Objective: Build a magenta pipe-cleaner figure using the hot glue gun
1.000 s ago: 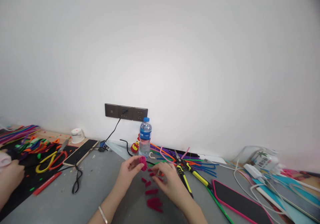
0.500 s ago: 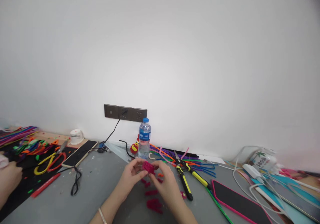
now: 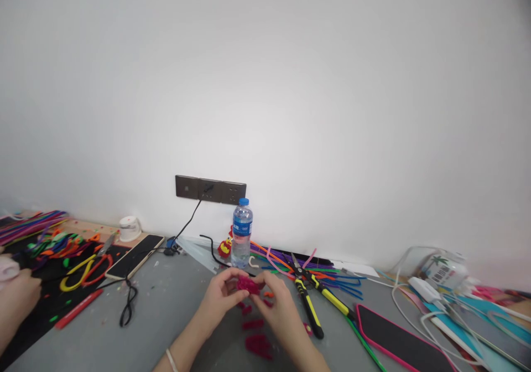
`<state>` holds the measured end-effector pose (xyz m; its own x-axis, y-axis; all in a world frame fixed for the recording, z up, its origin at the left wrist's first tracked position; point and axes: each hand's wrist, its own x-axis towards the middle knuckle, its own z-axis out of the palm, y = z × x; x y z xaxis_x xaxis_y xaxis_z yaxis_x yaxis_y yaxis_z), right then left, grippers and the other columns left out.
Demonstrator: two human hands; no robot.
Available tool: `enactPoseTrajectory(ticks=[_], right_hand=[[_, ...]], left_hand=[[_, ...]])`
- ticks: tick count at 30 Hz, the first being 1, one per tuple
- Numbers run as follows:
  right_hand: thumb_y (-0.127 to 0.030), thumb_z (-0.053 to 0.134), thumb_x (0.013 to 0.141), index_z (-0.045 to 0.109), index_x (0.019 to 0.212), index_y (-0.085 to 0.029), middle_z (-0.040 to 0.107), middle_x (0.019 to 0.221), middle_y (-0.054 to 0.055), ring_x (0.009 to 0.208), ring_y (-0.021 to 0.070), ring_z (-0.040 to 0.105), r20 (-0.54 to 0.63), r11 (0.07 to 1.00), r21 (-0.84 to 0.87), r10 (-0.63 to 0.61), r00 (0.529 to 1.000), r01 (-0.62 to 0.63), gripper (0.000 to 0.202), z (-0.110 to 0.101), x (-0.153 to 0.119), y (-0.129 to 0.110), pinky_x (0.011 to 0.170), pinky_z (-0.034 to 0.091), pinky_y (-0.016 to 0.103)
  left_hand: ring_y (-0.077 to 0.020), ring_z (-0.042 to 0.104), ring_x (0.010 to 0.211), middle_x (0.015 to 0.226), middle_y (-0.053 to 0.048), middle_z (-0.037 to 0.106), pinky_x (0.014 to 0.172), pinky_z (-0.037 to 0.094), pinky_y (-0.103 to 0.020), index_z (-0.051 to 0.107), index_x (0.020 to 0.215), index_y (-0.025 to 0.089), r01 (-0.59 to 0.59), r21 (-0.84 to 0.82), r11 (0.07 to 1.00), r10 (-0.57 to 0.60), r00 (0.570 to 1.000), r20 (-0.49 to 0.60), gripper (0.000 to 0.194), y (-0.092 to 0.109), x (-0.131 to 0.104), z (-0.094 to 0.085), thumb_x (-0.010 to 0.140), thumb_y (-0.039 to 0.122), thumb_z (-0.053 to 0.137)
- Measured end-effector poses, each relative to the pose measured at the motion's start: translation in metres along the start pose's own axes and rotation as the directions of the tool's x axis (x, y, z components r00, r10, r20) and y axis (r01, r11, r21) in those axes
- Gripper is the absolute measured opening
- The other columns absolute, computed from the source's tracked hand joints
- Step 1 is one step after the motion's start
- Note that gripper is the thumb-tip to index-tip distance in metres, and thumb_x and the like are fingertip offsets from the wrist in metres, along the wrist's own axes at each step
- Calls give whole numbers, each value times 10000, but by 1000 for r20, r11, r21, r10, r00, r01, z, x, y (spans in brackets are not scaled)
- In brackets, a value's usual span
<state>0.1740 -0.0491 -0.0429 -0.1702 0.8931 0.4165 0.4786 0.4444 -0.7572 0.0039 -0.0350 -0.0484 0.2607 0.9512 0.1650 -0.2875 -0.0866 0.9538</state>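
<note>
Between my two hands is a small fuzzy magenta piece (image 3: 248, 285), which looks like bent pipe cleaner. My left hand (image 3: 224, 294) pinches its left side with thumb and fingers. On its right side, the fingers of my right hand (image 3: 276, 297) are closed on it too. Below, on the grey table (image 3: 166, 327), lie more magenta pieces: a flat bar (image 3: 253, 325) and a larger forked piece (image 3: 259, 346). Smaller magenta bits (image 3: 246, 309) and an orange bit (image 3: 269, 294) sit just under my hands, partly hidden by them.
A water bottle (image 3: 241, 236) stands behind my hands, near a red-and-yellow figure (image 3: 225, 247). Yellow-black pliers (image 3: 309, 308) lie on pipe cleaners (image 3: 344, 283) to the right, beside a pink-edged phone (image 3: 402, 339). At left are scissors (image 3: 85, 272), another phone (image 3: 135, 257) and another person's hand (image 3: 20, 300).
The view has shifted slightly, so everything appears a little further right and lower. The magenta piece has turned a little between my fingers; both hands keep hold of it.
</note>
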Motion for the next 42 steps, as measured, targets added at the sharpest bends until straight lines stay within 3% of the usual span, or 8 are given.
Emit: enactPoseTrajectory(ticks=[9, 13, 18, 20, 23, 30, 38, 42], right_hand=[[-183, 608, 806, 658, 1027, -228, 689, 974, 58, 895, 246, 601, -12, 997, 77, -1, 1000, 2, 231, -2, -3, -8, 793, 434, 334], [-262, 627, 824, 671, 992, -210, 695, 910, 60, 834, 235, 618, 2, 963, 270, 29, 1000, -28, 181, 0, 0, -6, 750, 445, 327], [-496, 745, 713, 667, 835, -173, 668, 727, 33, 637, 173, 594, 257, 607, 715, 233, 938, -346, 354, 6, 3, -3, 614, 424, 280], [-504, 767, 692, 665, 790, -159, 654, 681, 23, 591, 141, 568, 353, 468, 765, 270, 896, -443, 373, 8, 2, -5, 599, 405, 257], [-517, 755, 707, 651, 745, -142, 659, 663, 33, 574, 120, 558, 418, 393, 772, 279, 865, -500, 392, 7, 0, -11, 589, 383, 236], [-580, 716, 713, 637, 736, -139, 665, 649, 29, 524, 108, 540, 439, 442, 718, 312, 843, -538, 448, 8, -2, -11, 516, 303, 223], [-585, 749, 671, 659, 774, -146, 653, 656, 17, 528, 115, 533, 353, 607, 672, 241, 904, -424, 460, 17, 1, -1, 548, 336, 245], [-628, 690, 708, 649, 717, -142, 630, 597, 12, 498, 106, 507, 379, 591, 670, 249, 891, -450, 487, 19, 0, -3, 520, 300, 236]], left_hand=[[-208, 683, 862, 894, -43, 742, 780, 517, -278, 697, 903, 177, -2, -23, 1000, 0, 998, -62, 283, 1, 1, 0, 654, 231, 818], [-220, 674, 896, 912, -54, 746, 793, 516, -287, 698, 926, 184, 1, -23, 1000, -2, 998, -63, 303, 0, 1, -2, 653, 238, 818], [-214, 656, 879, 931, -57, 730, 763, 513, -279, 705, 974, 183, 0, -10, 1000, 0, 998, -70, 385, 1, -1, -2, 620, 250, 840], [-200, 650, 807, 876, -48, 721, 710, 511, -272, 707, 973, 177, 2, -4, 1000, -2, 998, -68, 399, 2, -1, -2, 612, 276, 846], [-202, 640, 804, 835, -45, 713, 702, 502, -271, 713, 927, 168, -7, -7, 1000, 6, 998, -55, 389, 3, -1, -1, 596, 312, 855], [-194, 640, 765, 779, -40, 722, 706, 487, -270, 698, 847, 159, 25, -10, 1000, -26, 997, -72, 342, 9, -3, 2, 594, 327, 856], [-184, 641, 754, 775, -29, 713, 678, 489, -252, 666, 877, 167, 12, -48, 999, -16, 995, -99, 389, 7, -1, 2, 584, 335, 861], [-137, 620, 629, 737, 1, 681, 583, 481, -219, 639, 924, 177, -20, -91, 996, 15, 998, -64, 436, 4, 0, 2, 590, 346, 863]])
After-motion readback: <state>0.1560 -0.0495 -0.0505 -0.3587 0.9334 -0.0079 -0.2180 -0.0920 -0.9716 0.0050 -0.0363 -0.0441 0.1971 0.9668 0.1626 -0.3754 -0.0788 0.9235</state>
